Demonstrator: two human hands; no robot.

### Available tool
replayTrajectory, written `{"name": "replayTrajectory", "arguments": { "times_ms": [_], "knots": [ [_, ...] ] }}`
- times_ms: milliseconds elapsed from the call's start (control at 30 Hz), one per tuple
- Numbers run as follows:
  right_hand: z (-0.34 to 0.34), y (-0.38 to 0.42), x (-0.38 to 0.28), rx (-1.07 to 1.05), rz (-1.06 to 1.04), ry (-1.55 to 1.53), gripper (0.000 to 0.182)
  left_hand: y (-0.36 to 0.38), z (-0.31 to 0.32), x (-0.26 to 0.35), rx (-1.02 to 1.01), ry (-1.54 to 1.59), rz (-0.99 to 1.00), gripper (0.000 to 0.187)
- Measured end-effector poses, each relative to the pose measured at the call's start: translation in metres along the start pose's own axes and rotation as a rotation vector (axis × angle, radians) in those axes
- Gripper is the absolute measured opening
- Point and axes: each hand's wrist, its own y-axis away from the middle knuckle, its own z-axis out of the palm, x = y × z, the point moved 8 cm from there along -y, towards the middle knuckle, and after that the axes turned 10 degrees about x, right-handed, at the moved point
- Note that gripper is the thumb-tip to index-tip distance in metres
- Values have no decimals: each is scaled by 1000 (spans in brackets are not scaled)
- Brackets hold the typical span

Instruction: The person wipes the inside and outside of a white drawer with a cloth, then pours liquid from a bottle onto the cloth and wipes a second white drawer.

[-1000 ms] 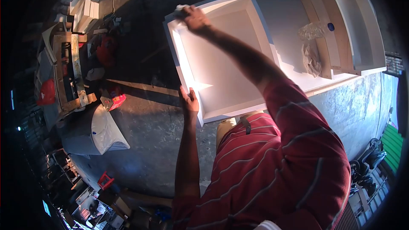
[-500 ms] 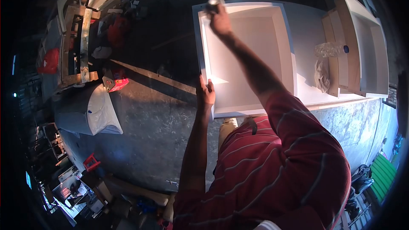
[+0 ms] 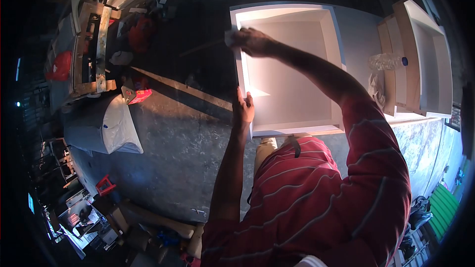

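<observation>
A shallow white drawer-like box (image 3: 292, 69) lies open side up before me, sunlight falling across its left part. My right hand (image 3: 253, 43) is closed around a small pale block (image 3: 229, 38), pressed at the box's left rim toward the far corner. The block is blurred, and its exact kind does not show. Lower on that same rim, my left hand (image 3: 243, 110) grips the edge, thumb on the inner side and fingers along the outside.
Right of the box, a clear plastic bottle (image 3: 386, 62) and a crumpled bag (image 3: 376, 90) lie beside another white box (image 3: 429, 64). On the floor to the left are a red carton (image 3: 137, 92), a white-covered object (image 3: 118, 128) and a wooden pallet-like frame (image 3: 103, 44).
My right hand has slid with the block along the left rim from the far corner toward me. My left hand still holds the rim.
</observation>
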Motion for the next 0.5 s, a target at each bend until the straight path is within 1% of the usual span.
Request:
{"name": "replayTrajectory", "arguments": {
  "times_ms": [33,67,100,133,167,200,233,267,300,367,400,433,467,500],
  "knots": [
    [4,-12,27,8,48,93,29,-1,1,-2,6,4,-10,52],
    [12,-21,69,87,254,37,30,0,1,-4,8,6,-22,52],
    [0,-30,80,90,207,296,29,0,2,-3,3,3,-18,52],
    [-13,-43,74,-171,187,335,30,-2,2,-4,-2,29,-42,52],
    [-7,-41,77,-169,197,334,30,-1,2,-5,-12,53,-69,52],
    [-4,-38,78,-66,159,382,31,0,-4,5,-22,52,-67,52],
    [-5,-35,80,36,117,434,32,1,-6,9,-59,78,-151,52],
    [-29,-26,76,-59,330,303,42,1,-7,11,-93,105,-234,52],
    [-31,-12,86,-58,334,311,42,0,-6,11,-97,109,-228,52],
    [-56,24,110,190,338,515,40,1,-6,9,-76,104,-196,52],
    [-64,42,126,258,382,516,37,2,-3,4,-74,106,-196,52],
    [-74,58,138,328,427,516,34,1,-3,3,-19,53,-111,52],
    [-92,68,141,372,522,518,32,1,-4,3,35,2,-27,52],
    [-109,80,145,416,617,522,30,1,-1,0,34,5,-25,52]
  ]
}}
